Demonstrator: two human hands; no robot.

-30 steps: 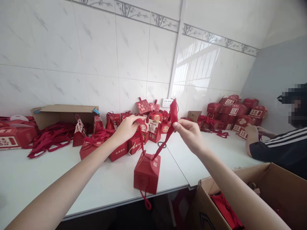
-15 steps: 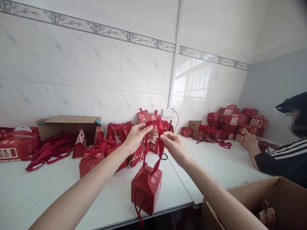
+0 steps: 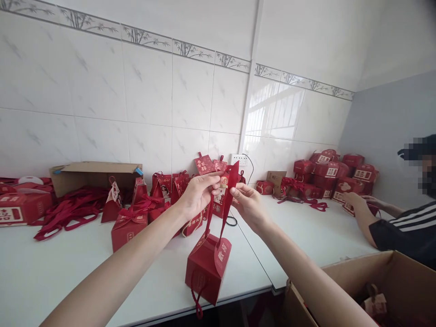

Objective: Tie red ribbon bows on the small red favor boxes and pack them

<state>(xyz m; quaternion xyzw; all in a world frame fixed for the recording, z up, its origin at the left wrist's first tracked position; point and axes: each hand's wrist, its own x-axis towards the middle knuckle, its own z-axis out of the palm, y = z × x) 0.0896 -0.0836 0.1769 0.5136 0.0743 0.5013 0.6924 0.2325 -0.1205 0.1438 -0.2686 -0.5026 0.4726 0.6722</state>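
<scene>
A small red gift box (image 3: 206,269) stands near the front edge of the white table (image 3: 51,277), its flaps up. Two ends of a red ribbon (image 3: 227,200) rise from it. My left hand (image 3: 199,194) pinches one ribbon end above the box. Close beside it, my right hand (image 3: 248,205) pinches the other end, which sticks up past the fingers. Both hands are held together over the box, about a hand's height above it.
Many finished red boxes (image 3: 163,186) and loose red ribbons (image 3: 71,211) lie along the tiled wall, with a cardboard carton (image 3: 91,175) on its side. An open carton (image 3: 384,286) sits at lower right. A co-worker's hands (image 3: 357,204) work by another pile of red boxes (image 3: 334,172).
My hands, spread apart a second ago with the ribbon ends held wide, have come together above the box. The view has tilted slightly; the box sits lower in frame.
</scene>
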